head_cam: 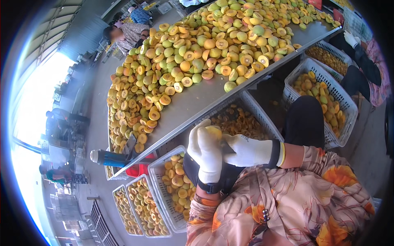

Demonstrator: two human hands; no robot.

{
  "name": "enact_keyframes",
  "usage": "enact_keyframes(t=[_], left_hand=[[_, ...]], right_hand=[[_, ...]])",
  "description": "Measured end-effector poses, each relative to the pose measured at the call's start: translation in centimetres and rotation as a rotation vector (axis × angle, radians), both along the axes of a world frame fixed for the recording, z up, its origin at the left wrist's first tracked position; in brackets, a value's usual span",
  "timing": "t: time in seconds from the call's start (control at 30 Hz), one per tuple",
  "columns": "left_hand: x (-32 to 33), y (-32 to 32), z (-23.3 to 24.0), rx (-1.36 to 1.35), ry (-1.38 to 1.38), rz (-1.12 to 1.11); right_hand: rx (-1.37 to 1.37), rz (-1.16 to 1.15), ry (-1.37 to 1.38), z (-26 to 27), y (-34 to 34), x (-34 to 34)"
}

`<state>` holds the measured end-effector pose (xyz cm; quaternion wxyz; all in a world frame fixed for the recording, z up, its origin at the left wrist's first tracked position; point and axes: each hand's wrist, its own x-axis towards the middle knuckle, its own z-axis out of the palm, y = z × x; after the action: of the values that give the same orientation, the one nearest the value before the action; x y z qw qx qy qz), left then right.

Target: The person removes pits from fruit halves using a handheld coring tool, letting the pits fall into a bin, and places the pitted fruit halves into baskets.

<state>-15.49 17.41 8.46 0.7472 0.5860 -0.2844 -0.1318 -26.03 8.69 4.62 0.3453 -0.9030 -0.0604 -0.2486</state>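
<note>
My left hand [205, 150], in a white knitted glove with a dark watch at the wrist, is closed around a yellow peach or similar fruit [214, 132]. My right hand [246, 150], gloved in white with a dark cuff, meets it from the right, its fingertips bent against the fruit. Whether a small tool is in these fingers is hidden. Beyond both hands, a metal table [197, 98] bears a large heap of halved fruit [184, 55], many with pits showing. Below the hands' far side stands a crate [261, 113] with small brownish pieces.
Crates of fruit stand at left [167, 227] and right [347, 135]. A blue bottle [112, 159] and a red container [137, 170] are by the table's near-left corner. A co-worker's gloved hand [350, 39] shows at upper right; another person [129, 35] sits across the table.
</note>
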Motion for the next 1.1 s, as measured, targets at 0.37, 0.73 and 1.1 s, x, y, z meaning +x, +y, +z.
enact_keyframes(t=[0.37,0.73,1.1], left_hand=[[1.2,-1.8,1.2,-0.018,0.102,-0.475],[9.9,8.1,-1.6,0.605,-0.415,0.107],[25.9,-0.2,-4.8,1.051,-0.679,0.247]], right_hand=[[1.184,0.467,0.615,2.9,-3.0,-1.4],[0.393,0.041,0.715,-3.2,-5.5,-0.1],[0.21,-0.105,0.831,-8.5,-7.4,0.0]])
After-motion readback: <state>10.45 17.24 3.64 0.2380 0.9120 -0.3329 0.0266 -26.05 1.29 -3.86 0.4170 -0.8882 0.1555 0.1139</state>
